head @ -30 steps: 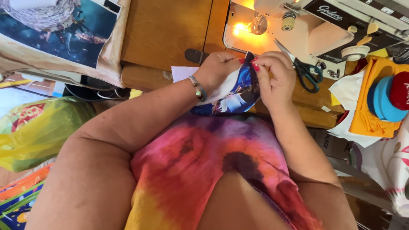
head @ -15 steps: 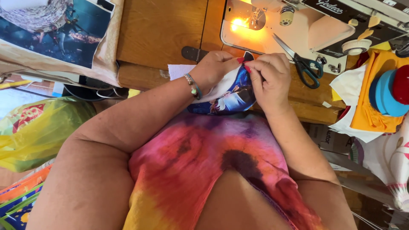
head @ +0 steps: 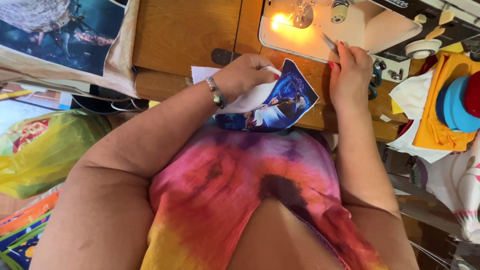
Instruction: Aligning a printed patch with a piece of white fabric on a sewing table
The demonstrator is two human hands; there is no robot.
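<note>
My left hand (head: 245, 75) grips a piece of printed blue fabric (head: 282, 105) with a white underside at the front edge of the wooden sewing table (head: 185, 35). My right hand (head: 350, 70) rests to the right of the fabric, closed on the green-handled scissors (head: 375, 82); their blades (head: 329, 42) point toward the lit sewing machine (head: 320, 25). A beaded bracelet (head: 216, 92) sits on my left wrist.
Orange and white cloth pieces with blue and red round items (head: 450, 105) lie at the right. A printed picture panel (head: 55, 35) hangs over the table's left. A yellow plastic bag (head: 45, 150) sits at lower left. My tie-dye top (head: 240, 200) fills the foreground.
My right hand left the fabric and moved right onto the scissors. The fabric now lies flatter, held by the left hand alone.
</note>
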